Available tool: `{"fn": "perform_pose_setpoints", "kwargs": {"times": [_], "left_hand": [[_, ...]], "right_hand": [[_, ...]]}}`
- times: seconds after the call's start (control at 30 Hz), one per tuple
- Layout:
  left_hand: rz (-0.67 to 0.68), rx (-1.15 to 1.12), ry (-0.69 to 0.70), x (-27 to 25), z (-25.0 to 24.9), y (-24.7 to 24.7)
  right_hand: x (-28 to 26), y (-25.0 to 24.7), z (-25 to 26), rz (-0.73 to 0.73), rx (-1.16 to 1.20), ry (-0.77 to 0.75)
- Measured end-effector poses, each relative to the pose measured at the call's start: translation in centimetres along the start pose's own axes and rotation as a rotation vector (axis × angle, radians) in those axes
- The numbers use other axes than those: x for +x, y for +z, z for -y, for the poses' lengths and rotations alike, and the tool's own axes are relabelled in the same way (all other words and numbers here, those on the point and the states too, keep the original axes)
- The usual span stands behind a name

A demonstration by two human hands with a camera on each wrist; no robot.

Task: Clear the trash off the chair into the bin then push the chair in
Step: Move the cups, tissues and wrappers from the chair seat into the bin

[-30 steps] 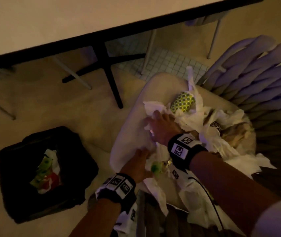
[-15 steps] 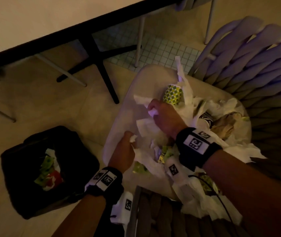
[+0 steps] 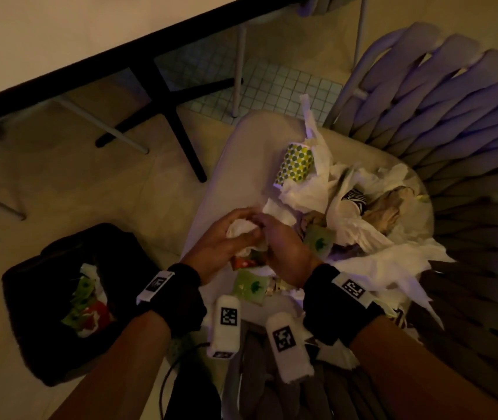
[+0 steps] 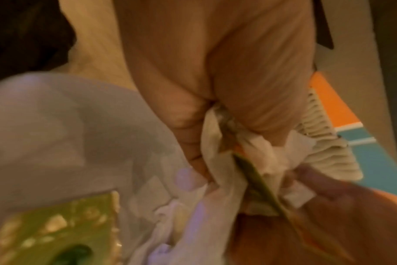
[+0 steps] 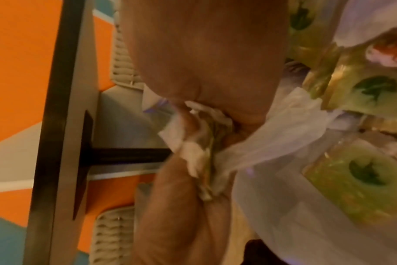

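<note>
Head view is showing the left hand (image 3: 217,244) and right hand (image 3: 281,247) curling together around a wad of tissues (image 3: 241,230) above the chair (image 3: 241,153), while the bin (image 3: 44,292) is sitting on the floor left of the chair, nearer the left hand.

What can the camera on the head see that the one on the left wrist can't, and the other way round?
Only the head view shows the black bin on the floor with wrappers already inside, the dotted paper cup lying on the chair seat, and the woven chair back.

Only the left wrist view shows, close up, a green wrapper edge caught inside the wad, and orange and teal surfaces behind.

Both show the left hand and right hand bunching one wad of white tissue between them.
</note>
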State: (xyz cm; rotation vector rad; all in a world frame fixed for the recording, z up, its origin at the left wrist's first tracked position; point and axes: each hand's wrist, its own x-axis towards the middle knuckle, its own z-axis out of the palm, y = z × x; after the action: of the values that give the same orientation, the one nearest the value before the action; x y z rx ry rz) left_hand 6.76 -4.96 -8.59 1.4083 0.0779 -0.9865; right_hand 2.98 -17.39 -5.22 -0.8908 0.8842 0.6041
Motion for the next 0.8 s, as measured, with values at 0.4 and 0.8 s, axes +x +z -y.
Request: {"fn": "perform_pose_setpoints", "kwargs": {"times": [0.4, 0.8], "left_hand": [[-0.398, 0.185, -0.037, -3.2, 2.9, -5.9], [-0.381, 0.313, -0.192, -4.3, 5.1, -5.6]], "right_hand": [[2.1, -2.5, -5.7, -0.098, -1.697, -0.199], [1.1, -0.2, -8.2, -0.111, -1.814, -0.361]]}}
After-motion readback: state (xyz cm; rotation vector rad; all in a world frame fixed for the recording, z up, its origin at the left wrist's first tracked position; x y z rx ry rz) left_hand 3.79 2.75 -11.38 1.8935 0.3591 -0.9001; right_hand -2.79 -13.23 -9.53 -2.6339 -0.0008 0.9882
